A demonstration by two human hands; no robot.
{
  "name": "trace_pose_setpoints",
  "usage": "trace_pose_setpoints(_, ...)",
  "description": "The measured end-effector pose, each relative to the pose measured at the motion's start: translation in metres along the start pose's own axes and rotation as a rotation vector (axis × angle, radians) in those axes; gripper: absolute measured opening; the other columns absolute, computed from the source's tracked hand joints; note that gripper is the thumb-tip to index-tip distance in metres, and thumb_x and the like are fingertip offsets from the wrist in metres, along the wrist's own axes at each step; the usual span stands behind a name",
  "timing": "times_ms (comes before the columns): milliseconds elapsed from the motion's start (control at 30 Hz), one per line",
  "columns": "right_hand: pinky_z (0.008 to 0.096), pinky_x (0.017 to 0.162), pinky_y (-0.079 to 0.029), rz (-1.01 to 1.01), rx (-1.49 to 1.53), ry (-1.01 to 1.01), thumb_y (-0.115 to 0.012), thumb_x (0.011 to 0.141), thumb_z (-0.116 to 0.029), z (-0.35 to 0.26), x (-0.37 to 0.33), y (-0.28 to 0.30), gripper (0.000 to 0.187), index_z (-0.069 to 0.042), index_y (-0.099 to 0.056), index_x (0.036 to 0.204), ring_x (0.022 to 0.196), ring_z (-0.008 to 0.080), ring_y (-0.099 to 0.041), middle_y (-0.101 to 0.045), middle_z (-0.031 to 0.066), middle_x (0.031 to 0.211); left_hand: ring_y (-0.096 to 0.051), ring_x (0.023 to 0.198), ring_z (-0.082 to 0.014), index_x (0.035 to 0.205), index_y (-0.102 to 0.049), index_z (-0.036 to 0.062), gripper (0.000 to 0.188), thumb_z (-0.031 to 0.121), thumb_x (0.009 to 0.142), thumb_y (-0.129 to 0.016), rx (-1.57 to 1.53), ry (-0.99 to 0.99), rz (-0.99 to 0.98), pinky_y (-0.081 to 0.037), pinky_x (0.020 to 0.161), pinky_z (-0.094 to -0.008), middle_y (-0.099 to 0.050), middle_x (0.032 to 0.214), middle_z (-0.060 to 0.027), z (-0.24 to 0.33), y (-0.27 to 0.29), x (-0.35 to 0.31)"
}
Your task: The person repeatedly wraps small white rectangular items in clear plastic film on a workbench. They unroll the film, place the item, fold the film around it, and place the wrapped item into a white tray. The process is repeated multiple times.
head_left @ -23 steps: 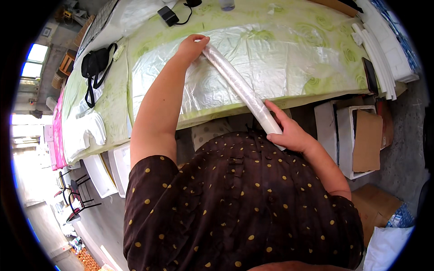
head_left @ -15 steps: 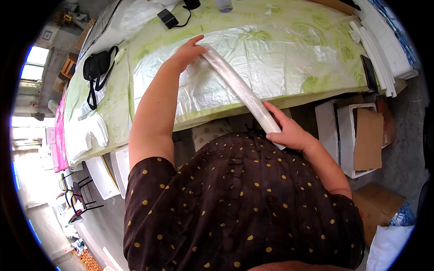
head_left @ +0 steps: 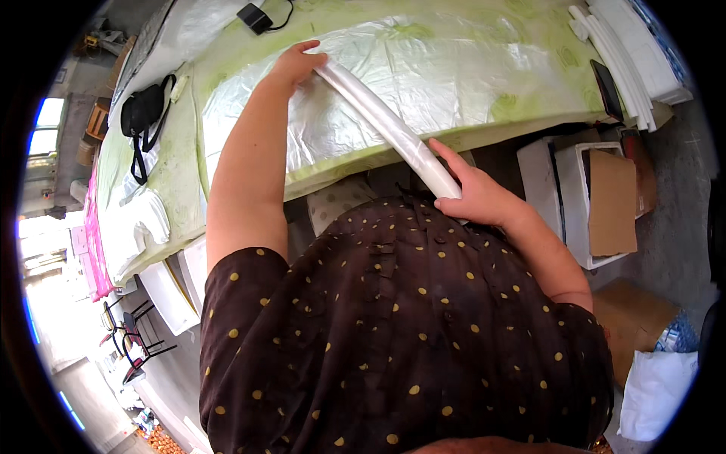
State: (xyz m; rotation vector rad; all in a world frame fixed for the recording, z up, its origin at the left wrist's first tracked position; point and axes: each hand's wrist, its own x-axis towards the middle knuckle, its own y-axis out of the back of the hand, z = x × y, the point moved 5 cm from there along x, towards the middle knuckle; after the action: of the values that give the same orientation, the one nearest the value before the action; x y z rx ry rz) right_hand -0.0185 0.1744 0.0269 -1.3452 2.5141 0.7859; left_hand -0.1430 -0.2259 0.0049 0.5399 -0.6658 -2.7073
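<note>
A long white tube-like roll in shiny plastic (head_left: pixel 378 115) slants between my two hands, its far end over the table and its near end against my shirt. My left hand (head_left: pixel 295 65) is closed on the far end, with a finger pointing outward. Around the near end, the thumb and fingers of my right hand (head_left: pixel 475 189) are wrapped. Beneath the roll, a wrinkled sheet of clear plastic film (head_left: pixel 454 76) lies spread over the green floral tablecloth (head_left: pixel 522 129).
A black bag (head_left: pixel 144 113) and white cloth (head_left: pixel 136 227) lie on the table's left. At the back is a black box with a cord (head_left: pixel 255 18). White tubes (head_left: pixel 616 72) and a dark flat object (head_left: pixel 606 89) lie at right. Boxes (head_left: pixel 575 200) stand below the table's right side.
The view has shifted, so the table and its things sit a little higher and further left. Both hands keep their hold on the roll, which now looks slightly bowed.
</note>
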Motion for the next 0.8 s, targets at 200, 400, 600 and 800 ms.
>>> trace_pose_setpoints(200,0.0421,0.101,-0.049,-0.047,-0.232,-0.155,-0.075,0.076,-0.015,0.000,-0.054,0.018,0.099,-0.016,-0.023,0.161,0.119,0.0388,-0.062,-0.061,0.0249,0.134,-0.059,0.098,-0.0162,0.145,-0.055,0.0136,0.061,0.026,0.089,-0.075,0.025,-0.032,0.072,-0.048,0.087,-0.0332,-0.068,0.108,-0.0043,-0.005,0.001,-0.006)
trace_pose_setpoints(400,0.0394,0.103,-0.048,0.102,-0.174,-0.152,-0.074,0.075,-0.003,0.058,-0.127,0.025,0.083,-0.011,-0.042,0.152,0.122,0.0335,-0.060,-0.058,0.0201,0.136,-0.064,0.106,-0.0216,0.147,-0.052,0.0179,0.062,0.032,0.089,-0.071,0.305,-0.129,0.180,-0.049,0.094,-0.0370,-0.069,0.116,-0.0051,-0.013,0.008,-0.003)
trace_pose_setpoints(600,0.0350,0.105,-0.045,0.256,-0.021,-0.164,-0.071,0.072,0.009,0.118,-0.171,0.016,0.080,-0.012,-0.050,0.146,0.121,0.0266,-0.057,-0.058,0.0108,0.130,-0.063,0.117,-0.0255,0.148,-0.049,0.0265,0.060,0.039,0.092,-0.065,0.584,-0.224,0.224,-0.043,0.104,-0.0396,-0.070,0.118,-0.0022,-0.003,0.002,0.010)
trace_pose_setpoints(800,0.0321,0.103,-0.045,0.253,0.033,-0.178,-0.071,0.069,0.011,0.146,-0.190,0.013,0.078,-0.011,-0.055,0.143,0.120,0.0230,-0.057,-0.058,0.0083,0.128,-0.060,0.121,-0.0285,0.148,-0.050,0.0203,0.066,0.042,0.089,-0.070,0.541,-0.237,0.362,-0.042,0.107,-0.0401,-0.063,0.131,-0.0073,0.011,-0.004,0.021)
